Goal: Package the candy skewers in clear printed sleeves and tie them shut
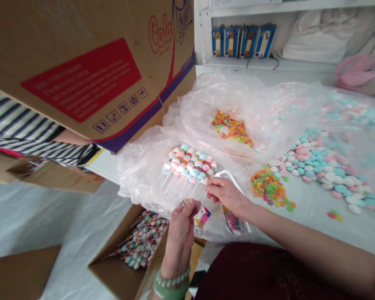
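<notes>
My left hand (pixel 183 223) is closed, thumb against fingers, on a small clear plastic bag with a colourful print (pixel 203 216). Just up and to the right, the fingertips of my right hand (pixel 226 195) pinch a candy skewer (pixel 205 181); its stick points down toward the bag, and whether it enters the bag I cannot tell. Beyond both hands lies a row of candy skewers (pixel 189 163), pink, white and blue sweets on white sticks, on a plastic sheet. A stack of printed clear bags (pixel 236 221) lies under my right wrist.
Ring candies (pixel 268 187) and loose pastel sweets (pixel 315 160) cover the table to the right. More rings (pixel 231 127) lie in clear plastic. A large carton (pixel 90 62) stands at left, a striped-sleeved person (pixel 28 125) behind it. An open box (pixel 112 264) below holds finished-looking skewers (pixel 143 239).
</notes>
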{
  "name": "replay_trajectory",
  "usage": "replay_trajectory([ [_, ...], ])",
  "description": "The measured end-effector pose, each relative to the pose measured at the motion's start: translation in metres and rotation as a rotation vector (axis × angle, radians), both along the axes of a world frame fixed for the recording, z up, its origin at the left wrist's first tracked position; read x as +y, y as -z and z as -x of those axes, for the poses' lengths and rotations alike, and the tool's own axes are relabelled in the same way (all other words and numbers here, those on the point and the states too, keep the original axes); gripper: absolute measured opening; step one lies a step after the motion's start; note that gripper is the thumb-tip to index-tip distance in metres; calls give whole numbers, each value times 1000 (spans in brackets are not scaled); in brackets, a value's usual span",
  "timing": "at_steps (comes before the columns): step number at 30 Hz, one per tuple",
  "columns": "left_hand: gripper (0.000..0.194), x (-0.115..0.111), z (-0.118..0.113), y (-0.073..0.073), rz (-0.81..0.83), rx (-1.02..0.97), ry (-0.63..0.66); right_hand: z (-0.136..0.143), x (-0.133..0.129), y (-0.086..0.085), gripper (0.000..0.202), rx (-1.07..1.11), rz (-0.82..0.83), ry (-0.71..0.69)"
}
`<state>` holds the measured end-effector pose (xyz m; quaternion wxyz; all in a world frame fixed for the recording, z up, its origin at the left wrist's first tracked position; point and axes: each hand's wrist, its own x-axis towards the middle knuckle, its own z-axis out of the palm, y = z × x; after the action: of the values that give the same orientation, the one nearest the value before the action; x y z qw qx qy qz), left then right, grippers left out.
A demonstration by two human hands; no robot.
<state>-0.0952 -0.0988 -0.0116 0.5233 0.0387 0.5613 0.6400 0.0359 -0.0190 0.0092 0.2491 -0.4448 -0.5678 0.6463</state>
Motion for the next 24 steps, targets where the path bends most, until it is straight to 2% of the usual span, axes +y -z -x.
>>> replay_trajectory([
  [2, 32, -4, 11, -3, 23, 19, -33, 21, 3, -5, 15, 52, 141, 33],
  [7, 27, -8, 23, -3, -2, -44, -146, 58, 7, -11, 10, 198, 668, 195],
  [9, 18, -8, 24, -2, -12, -43, -231, 65, 11, -12, 11, 252, 761, 167],
  [11, 11, -8, 24, -1, -9, -76, -246, 69, 14, -12, 10, 306, 801, 136],
  [15, 7, -11, 24, -7, 2, -178, -110, 63, 11, -7, 10, 276, 715, 164],
  [17, 10, -15, 22, -12, -7, -164, -80, 49, 6, -2, 13, 169, 522, 152],
  [20, 20, -17, 14, -17, -45, -97, -51, 15, -2, 2, 22, 24, 108, 64],
  [21, 23, -17, 10, -18, -52, -85, -33, 3, -4, 2, 23, 6, 24, 49],
  [24, 28, -8, -6, -19, -64, -79, 37, -26, -12, -5, 26, 16, -2, 63],
])
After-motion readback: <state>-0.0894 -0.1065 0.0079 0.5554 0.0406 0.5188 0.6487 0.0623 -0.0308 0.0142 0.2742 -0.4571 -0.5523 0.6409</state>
